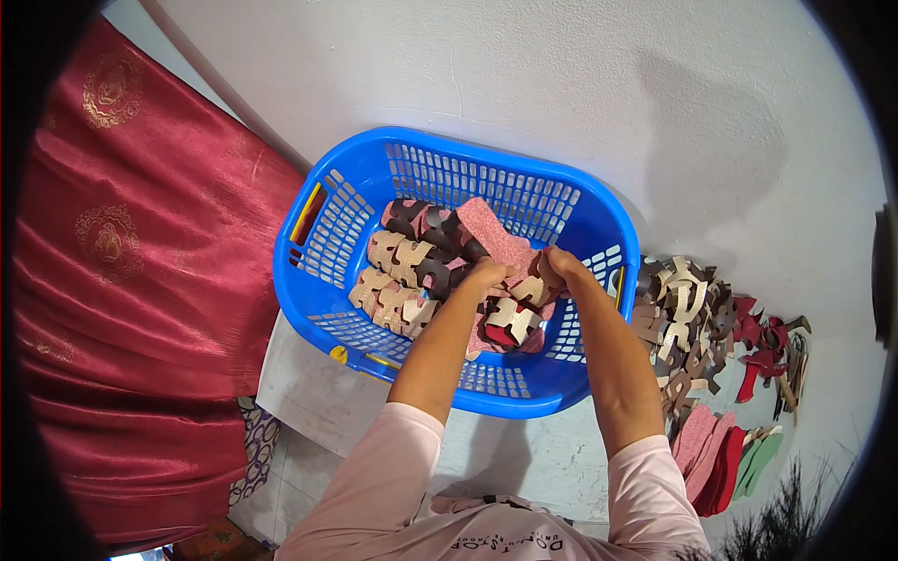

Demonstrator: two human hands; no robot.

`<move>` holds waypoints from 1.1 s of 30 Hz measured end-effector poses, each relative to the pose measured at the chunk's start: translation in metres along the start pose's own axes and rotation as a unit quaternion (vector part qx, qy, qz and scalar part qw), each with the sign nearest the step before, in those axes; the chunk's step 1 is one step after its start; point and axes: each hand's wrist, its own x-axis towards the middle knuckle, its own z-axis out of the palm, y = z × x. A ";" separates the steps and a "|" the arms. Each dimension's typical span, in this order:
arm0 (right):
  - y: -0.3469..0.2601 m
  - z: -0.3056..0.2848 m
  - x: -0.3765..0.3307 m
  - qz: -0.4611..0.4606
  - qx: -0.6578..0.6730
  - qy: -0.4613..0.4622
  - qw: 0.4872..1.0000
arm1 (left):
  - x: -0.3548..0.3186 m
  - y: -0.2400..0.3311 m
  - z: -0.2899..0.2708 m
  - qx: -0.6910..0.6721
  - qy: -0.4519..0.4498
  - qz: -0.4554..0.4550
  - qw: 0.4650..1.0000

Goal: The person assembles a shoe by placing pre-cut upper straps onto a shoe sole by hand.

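Note:
Both my hands reach down into a blue plastic laundry basket (528,409) that holds several sandal pieces. My right hand (561,268) is closed around the edge of a tan strap piece (534,288). Close beside it, my left hand (488,273) is curled among the pieces, and what its fingers grip is partly hidden. A speckled pink sole-shaped piece (493,234) slants up just beyond my hands. Beige cut-out strap pieces (385,294) and dark brown ones (404,217) lie in rows to the left. Below my hands is a cream and red strap piece (511,323).
A heap of brown and cream straps (687,304) lies right of the basket, with dark red straps (765,338) beyond. Pink soles (700,439), red soles (722,475) and green soles (760,460) lie nearer. A red curtain (140,309) hangs left; a white wall (524,75) stands behind.

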 end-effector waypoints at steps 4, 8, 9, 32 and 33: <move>0.005 -0.001 0.019 -0.027 -0.065 0.079 0.994 | -0.001 0.001 0.012 -0.002 0.060 -0.002 0.998; 0.018 -0.005 0.047 -0.057 -0.141 0.089 0.984 | -0.003 0.003 0.018 0.007 0.099 -0.008 0.995; 0.016 0.000 0.047 -0.061 -0.140 0.084 0.985 | 0.000 -0.001 0.010 0.011 0.104 -0.009 0.994; 0.015 -0.014 0.036 -0.162 -0.402 0.135 0.891 | 0.012 -0.009 0.021 0.064 0.122 -0.034 0.990; 0.012 -0.016 0.036 -0.161 -0.402 0.134 0.891 | 0.015 -0.008 0.020 0.063 0.110 -0.042 0.991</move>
